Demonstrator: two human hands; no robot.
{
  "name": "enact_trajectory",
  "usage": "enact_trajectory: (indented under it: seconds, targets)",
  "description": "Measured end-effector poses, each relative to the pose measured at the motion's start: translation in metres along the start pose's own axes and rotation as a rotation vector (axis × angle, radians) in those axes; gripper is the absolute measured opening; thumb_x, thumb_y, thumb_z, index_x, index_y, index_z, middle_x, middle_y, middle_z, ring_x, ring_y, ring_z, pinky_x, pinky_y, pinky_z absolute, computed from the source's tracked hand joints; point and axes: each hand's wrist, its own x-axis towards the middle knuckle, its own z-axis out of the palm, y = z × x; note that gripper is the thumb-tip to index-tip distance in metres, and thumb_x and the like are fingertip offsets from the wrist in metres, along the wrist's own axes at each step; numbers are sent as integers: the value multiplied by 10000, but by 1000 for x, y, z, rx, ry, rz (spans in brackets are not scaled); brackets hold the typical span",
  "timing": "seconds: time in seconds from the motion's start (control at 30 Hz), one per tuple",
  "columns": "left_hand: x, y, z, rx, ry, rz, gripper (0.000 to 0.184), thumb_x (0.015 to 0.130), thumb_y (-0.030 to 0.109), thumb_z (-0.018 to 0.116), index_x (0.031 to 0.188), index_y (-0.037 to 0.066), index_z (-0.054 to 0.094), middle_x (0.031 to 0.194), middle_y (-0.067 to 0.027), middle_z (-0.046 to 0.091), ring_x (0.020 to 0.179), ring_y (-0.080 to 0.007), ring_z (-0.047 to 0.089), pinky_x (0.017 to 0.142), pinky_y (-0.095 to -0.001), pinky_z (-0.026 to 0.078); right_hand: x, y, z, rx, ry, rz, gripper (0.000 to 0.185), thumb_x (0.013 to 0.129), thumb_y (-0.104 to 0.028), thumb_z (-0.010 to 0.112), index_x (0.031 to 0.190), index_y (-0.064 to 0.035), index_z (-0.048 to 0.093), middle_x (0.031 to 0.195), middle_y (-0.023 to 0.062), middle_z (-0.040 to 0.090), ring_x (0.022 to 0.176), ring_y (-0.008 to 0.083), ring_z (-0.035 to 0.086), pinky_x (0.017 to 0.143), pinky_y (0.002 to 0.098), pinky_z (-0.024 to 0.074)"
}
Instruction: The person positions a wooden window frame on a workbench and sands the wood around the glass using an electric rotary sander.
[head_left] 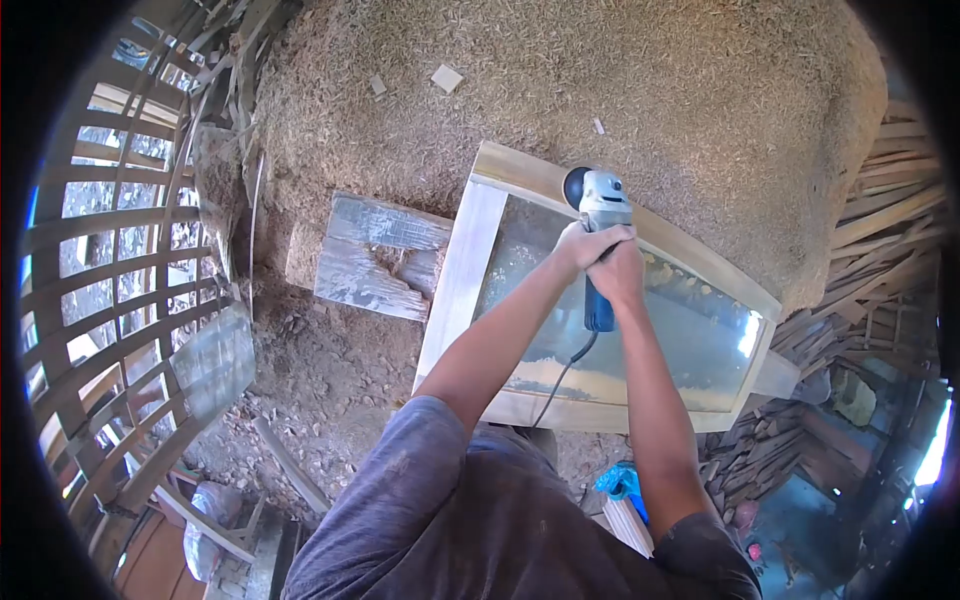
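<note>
Both my hands are closed around a blue and silver angle grinder [599, 300]. My left hand [583, 245] wraps it near the silver head, and my right hand [618, 268] grips the body just beside it. The dark round disc [575, 187] is over the far rail of a pale wooden frame [460, 275]; whether it touches the wood I cannot tell. A glass pane [540, 260], dusty in patches, fills the frame. From the grinder's rear a dark cord [563, 377] runs back toward my body.
A large heap of wood shavings [640, 90] lies beyond the frame. Weathered boards [375, 255] sit by its left side. Stacked wood strips [890, 220] line the right, and a slatted lattice [120, 230] stands at left. A blue plastic bag [622, 482] is near my right arm.
</note>
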Motion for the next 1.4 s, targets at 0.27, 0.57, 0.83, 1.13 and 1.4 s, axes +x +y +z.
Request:
enact_trajectory:
  seconds: [0.27, 0.57, 0.83, 1.13, 1.4]
  targets:
    - [22, 25, -36, -6, 36, -25, 519, 751, 457, 842, 1065, 57, 741, 1026, -57, 734, 900, -165, 689, 829, -328, 557, 28, -52, 3, -90, -130, 129, 577, 798, -387, 722, 1222, -15, 605, 1093, 284, 702, 1051, 447, 675, 888, 519, 536]
    - [4, 61, -86, -86, 99, 36, 434, 810, 410, 798, 1074, 76, 712, 983, -47, 713, 887, -165, 665, 826, -346, 542, 37, -112, 28, -184, -205, 20, 530, 792, -376, 726, 1163, -4, 655, 1058, 305, 701, 1037, 472, 668, 901, 530, 537]
    - [15, 59, -89, -143, -17, 103, 415, 803, 405, 808, 1062, 91, 727, 971, -46, 721, 871, -164, 672, 829, -342, 542, 48, -96, 36, -146, -176, 14, 535, 783, -391, 734, 1128, 13, 676, 1048, 313, 700, 1033, 465, 672, 900, 515, 540]
    - [19, 52, -95, -139, 10, 148, 406, 844, 400, 783, 1091, 88, 707, 1001, -41, 712, 920, -157, 660, 861, -330, 528, 50, -99, 42, -176, -180, 14, 519, 794, -370, 715, 1139, 15, 667, 1065, 303, 701, 1035, 461, 672, 873, 513, 544]
    - [19, 44, -78, -81, -10, -8, 422, 838, 417, 789, 1105, 100, 714, 1026, -44, 719, 929, -160, 670, 878, -333, 528, 41, -84, 29, -110, -149, 20, 520, 775, -382, 734, 1091, 25, 665, 1048, 298, 706, 1028, 463, 674, 892, 506, 542]
